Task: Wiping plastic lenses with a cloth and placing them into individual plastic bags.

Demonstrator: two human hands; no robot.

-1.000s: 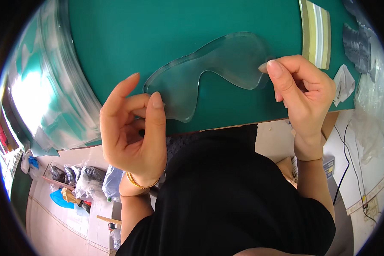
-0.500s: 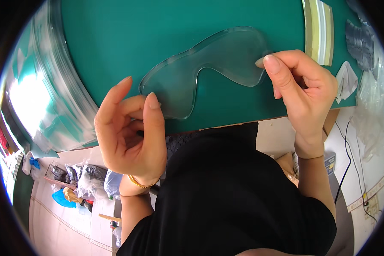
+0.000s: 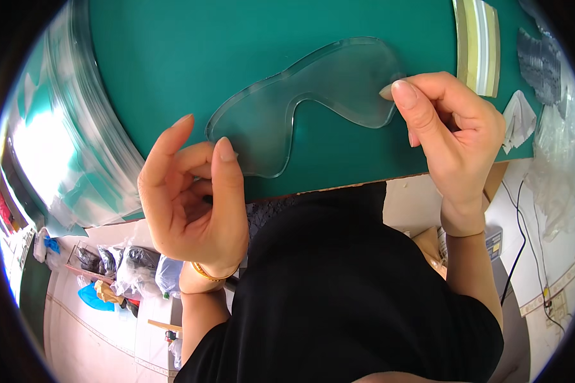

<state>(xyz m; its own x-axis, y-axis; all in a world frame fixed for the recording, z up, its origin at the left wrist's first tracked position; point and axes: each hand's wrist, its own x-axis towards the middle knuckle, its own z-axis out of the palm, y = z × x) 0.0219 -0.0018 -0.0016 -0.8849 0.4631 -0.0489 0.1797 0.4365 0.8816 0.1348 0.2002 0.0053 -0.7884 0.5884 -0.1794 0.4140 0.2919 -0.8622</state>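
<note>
Head view: clear goggle lens [image 3: 284,92] spans the gap between the two hands, over the green tabletop [image 3: 191,38]; contact with the surface cannot be judged. Left hand [image 3: 191,198] pinches the lens's left end between thumb and middle finger, index raised clear. Right hand [image 3: 457,124] pinches the right end, thumb against index finger.

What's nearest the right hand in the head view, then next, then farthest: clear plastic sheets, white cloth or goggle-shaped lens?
1. Goggle-shaped lens: pinched by the right hand.
2. White cloth: just right of that hand.
3. Clear plastic sheets: far left, past the left hand.
</note>
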